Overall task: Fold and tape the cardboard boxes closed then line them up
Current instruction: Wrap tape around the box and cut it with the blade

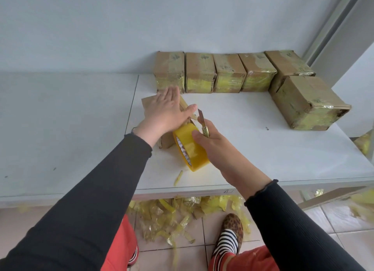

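My left hand point(166, 112) lies flat, fingers straight, pressing on top of a small cardboard box point(166, 142) that it mostly hides. My right hand point(210, 143) grips a roll of yellow tape point(190, 149) and a utility knife point(203, 121), whose blade points up beside my left thumb. The roll stands right against the box's near side. Several taped boxes point(214, 74) stand in a row against the back wall, and one more taped box point(307, 102) lies at the right, in front of the row's end.
The white table point(253, 145) has a seam left of the box and a front edge close to my body. A strip of tape point(178, 177) lies near that edge. Yellow tape scraps point(182, 210) litter the tiled floor under the table, near my feet.
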`<action>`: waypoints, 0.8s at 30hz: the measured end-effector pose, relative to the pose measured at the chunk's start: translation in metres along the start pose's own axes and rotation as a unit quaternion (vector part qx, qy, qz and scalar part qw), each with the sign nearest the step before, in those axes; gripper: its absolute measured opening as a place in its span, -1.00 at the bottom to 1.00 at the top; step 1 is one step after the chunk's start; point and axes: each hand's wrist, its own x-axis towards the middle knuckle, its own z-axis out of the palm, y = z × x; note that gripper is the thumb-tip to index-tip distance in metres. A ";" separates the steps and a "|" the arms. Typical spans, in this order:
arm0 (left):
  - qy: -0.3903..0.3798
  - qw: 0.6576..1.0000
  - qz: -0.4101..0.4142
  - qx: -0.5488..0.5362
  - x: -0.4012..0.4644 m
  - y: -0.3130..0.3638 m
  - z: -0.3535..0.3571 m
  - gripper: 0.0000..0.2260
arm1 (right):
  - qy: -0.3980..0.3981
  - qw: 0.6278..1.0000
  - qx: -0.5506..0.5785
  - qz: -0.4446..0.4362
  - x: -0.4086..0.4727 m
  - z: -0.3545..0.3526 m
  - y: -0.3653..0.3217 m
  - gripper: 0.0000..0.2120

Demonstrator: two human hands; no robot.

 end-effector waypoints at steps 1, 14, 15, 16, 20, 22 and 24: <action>0.007 1.000 0.002 0.014 0.001 -0.002 0.001 -0.12 | -0.019 1.000 0.009 0.011 -0.004 -0.003 0.002 -0.61; 0.031 0.999 -0.025 0.037 -0.004 0.002 0.005 -0.18 | 0.004 0.998 -0.019 0.052 -0.029 -0.005 0.006 -0.73; 0.038 0.999 -0.019 0.006 -0.007 0.002 0.002 -0.17 | 0.007 0.998 -0.022 0.052 -0.030 -0.006 0.005 -0.73; 0.055 0.997 -0.015 -0.061 -0.010 0.001 -0.003 -0.16 | 0.009 0.998 -0.023 0.053 -0.031 -0.007 0.005 -0.72; 0.075 0.929 0.023 -0.361 -0.035 -0.019 -0.029 -0.23 | 0.017 0.997 -0.057 0.053 -0.031 -0.009 0.004 -0.66; 0.026 0.954 0.046 -0.296 -0.046 -0.043 -0.028 0.03 | 0.014 0.997 -0.059 0.053 -0.031 -0.010 0.004 -0.62; -0.040 0.972 0.044 -0.227 -0.055 -0.064 -0.023 0.21 | 0.009 0.997 -0.053 0.056 -0.030 -0.009 0.002 -0.51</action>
